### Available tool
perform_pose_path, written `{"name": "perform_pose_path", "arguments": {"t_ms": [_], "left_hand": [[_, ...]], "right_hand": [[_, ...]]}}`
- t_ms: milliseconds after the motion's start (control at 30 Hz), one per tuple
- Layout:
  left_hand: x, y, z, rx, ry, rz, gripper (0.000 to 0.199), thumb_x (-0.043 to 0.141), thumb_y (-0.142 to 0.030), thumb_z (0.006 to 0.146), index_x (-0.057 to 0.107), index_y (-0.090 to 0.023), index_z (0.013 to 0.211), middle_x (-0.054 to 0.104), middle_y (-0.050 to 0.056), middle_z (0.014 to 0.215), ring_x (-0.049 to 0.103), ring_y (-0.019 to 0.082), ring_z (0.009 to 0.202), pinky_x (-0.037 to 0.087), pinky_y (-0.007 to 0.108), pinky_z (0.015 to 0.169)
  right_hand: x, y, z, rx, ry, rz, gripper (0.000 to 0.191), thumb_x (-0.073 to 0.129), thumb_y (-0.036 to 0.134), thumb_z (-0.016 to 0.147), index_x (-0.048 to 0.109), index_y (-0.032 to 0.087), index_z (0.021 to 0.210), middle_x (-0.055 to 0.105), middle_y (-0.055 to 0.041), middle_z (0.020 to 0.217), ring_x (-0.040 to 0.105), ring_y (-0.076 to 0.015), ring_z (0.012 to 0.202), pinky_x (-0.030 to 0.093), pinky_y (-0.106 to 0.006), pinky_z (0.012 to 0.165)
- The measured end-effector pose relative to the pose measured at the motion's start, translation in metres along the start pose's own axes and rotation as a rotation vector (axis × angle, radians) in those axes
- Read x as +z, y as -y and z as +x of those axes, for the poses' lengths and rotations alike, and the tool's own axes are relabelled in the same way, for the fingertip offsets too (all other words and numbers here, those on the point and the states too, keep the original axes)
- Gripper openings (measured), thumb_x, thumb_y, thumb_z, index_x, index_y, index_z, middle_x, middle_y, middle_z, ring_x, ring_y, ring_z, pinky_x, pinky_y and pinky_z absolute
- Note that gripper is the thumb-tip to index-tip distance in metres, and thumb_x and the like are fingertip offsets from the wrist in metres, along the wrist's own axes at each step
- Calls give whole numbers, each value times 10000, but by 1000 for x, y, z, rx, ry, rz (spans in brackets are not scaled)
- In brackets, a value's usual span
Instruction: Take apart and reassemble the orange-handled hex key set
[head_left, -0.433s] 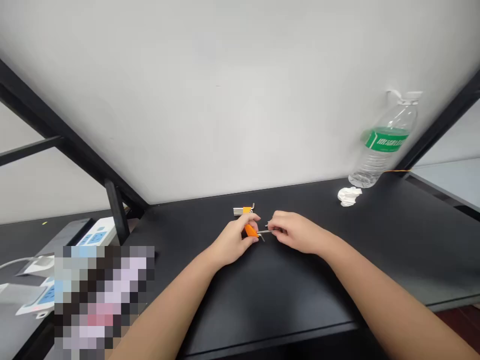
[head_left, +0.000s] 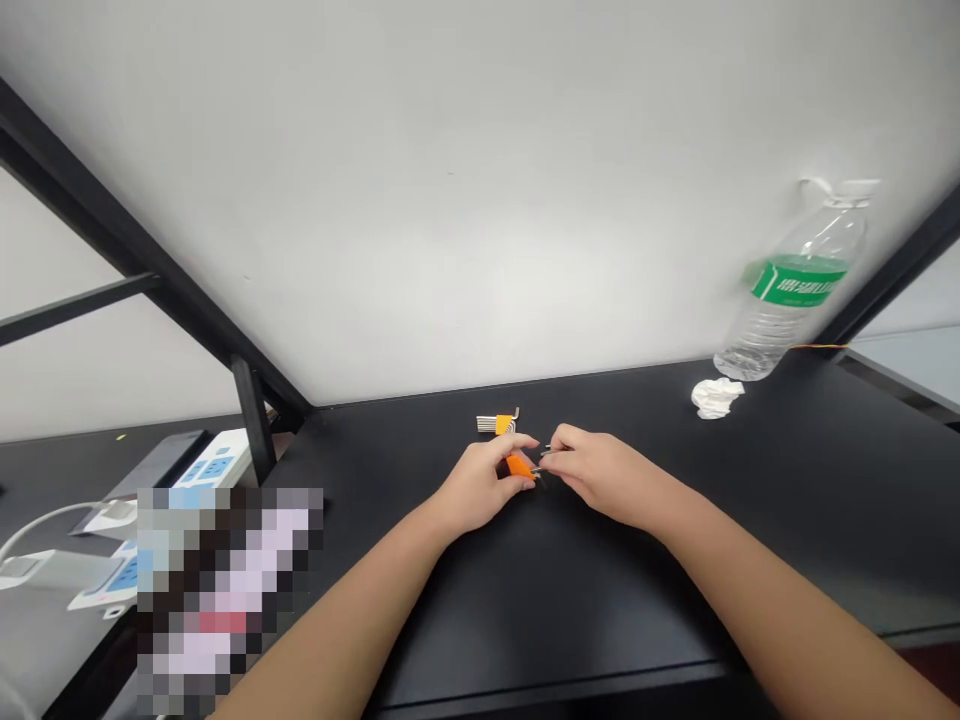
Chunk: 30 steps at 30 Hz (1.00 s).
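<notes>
The left hand (head_left: 480, 485) and right hand (head_left: 604, 472) were bare, as were the left forearm (head_left: 360, 610) and right forearm (head_left: 772, 570), both smooth, rounded and tapering to narrower wrists (head_left: 444, 516), while the fingers (head_left: 520, 441) looked slim, their finer detail too small to tell.

A: How many hands do you count?
B: Two, a left hand (head_left: 480, 487) and a right hand (head_left: 600, 472), both near the middle of the frame.
A: Orange holders?
B: Two as well: a gripped holder (head_left: 519, 467) in the left hand, and a lying holder (head_left: 505, 425) just above it in the frame.
A: And metal rods (head_left: 486, 424)?
B: Several in the upper one, too small to count surely; those at the right hand are partly hidden.
A: Bottles?
B: One bottle (head_left: 799, 285), at the frame's right.
A: Tissues?
B: One crumpled tissue (head_left: 718, 398), below the bottle's lower end.
</notes>
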<state>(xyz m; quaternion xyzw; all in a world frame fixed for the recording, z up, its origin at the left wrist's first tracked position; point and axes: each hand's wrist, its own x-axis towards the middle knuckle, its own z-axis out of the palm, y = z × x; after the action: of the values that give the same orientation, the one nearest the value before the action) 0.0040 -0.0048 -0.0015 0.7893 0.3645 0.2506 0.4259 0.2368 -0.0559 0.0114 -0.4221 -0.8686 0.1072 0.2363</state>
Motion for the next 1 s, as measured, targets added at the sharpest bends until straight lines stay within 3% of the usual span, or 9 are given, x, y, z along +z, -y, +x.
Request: {"name": "perform_pose_path", "arguments": {"t_ms": [133,300,567,700,867,1000], "left_hand": [[4,-3,1,-66,30,-190,426,739,-149,781,658,-235,1190,742,29,1057,720,194,938,581,334,887],[6,-3,3,-143,-4,-422,475,804,-168,738,647,-203,1185,742,40,999,722,196,939,581,348,903],[0,-4,5,-216,-26,-613,479,899,-227,659,678,-172,1081,758,50,890,729,181,825,582,322,819],[-3,-4,6,-242,22,-643,380,904,-268,658,677,-143,937,752,50,822,711,161,746,561,305,762],[-3,-9,5,-252,121,-573,284,828,-364,770,679,-127,820,759,82,806,683,144,650,503,259,628],[0,-10,2,-209,70,-594,278,835,-350,764,661,-136,790,757,69,773,680,146,638,413,219,539]], "right_hand": [[6,4,5,-13,44,27,285,484,109,972,729,251,1004,626,-35,983,561,-138,773,428,-273,684],[1,-3,10,49,12,258,178,567,182,961,720,238,1034,672,-38,1028,623,-156,868,482,-282,768],[0,-3,13,226,-41,657,150,642,237,914,770,232,994,722,-2,807,644,-138,684,506,-263,675],[3,0,14,243,-60,711,136,651,245,899,780,225,937,731,-11,815,659,-150,714,520,-279,710],[4,-4,13,329,-81,851,143,678,315,888,753,198,921,705,-19,773,634,-158,703,523,-301,697],[9,-6,16,339,-125,979,173,760,353,829,747,183,858,693,-31,850,637,-154,740,521,-303,712]]}}
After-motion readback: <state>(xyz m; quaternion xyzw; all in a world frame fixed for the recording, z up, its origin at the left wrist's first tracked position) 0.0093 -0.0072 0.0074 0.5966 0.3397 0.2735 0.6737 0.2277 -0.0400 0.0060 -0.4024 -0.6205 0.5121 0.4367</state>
